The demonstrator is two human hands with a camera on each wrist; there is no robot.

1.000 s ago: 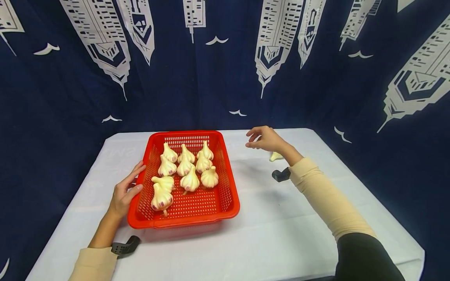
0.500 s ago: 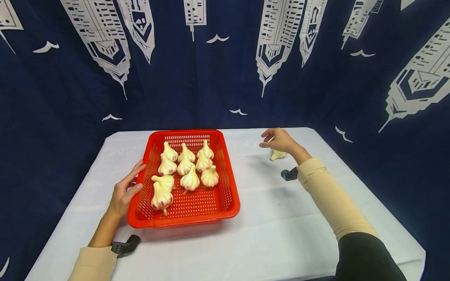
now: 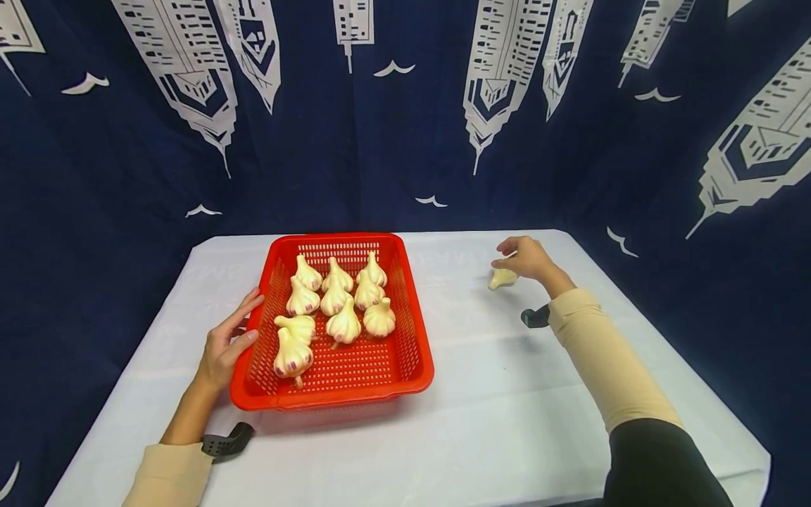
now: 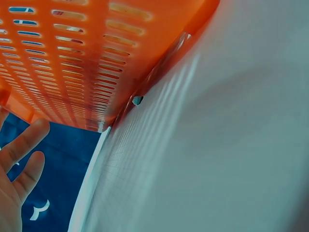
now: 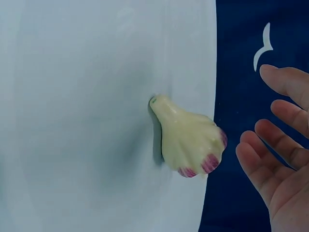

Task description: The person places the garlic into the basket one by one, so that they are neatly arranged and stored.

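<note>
A red plastic basket (image 3: 415,338) with slotted walls holds several garlic bulbs (image 3: 344,324), white with purple patches. At its left rim is my left hand (image 3: 223,352), thumb and fingers extended against the side. In the left wrist view, the fingertips of my left hand (image 4: 19,164) lie close to the basket's orange-looking wall (image 4: 82,63). On the right side of the table, a single garlic bulb (image 5: 190,137) lies on its side. My right hand (image 3: 531,260) hovers just above it, and in the right wrist view its loosely bent fingers (image 5: 275,164) stay apart from the bulb.
A white cloth covers the table (image 3: 481,422). Behind it hangs a dark blue curtain (image 3: 405,155) with white building and bird prints. Each wrist wears a black band, the left band (image 3: 228,441) lying near the basket's front left corner.
My right hand has moved right and a little lower, from beside the basket to over the lone garlic bulb. The left hand and the basket have stayed in place.
</note>
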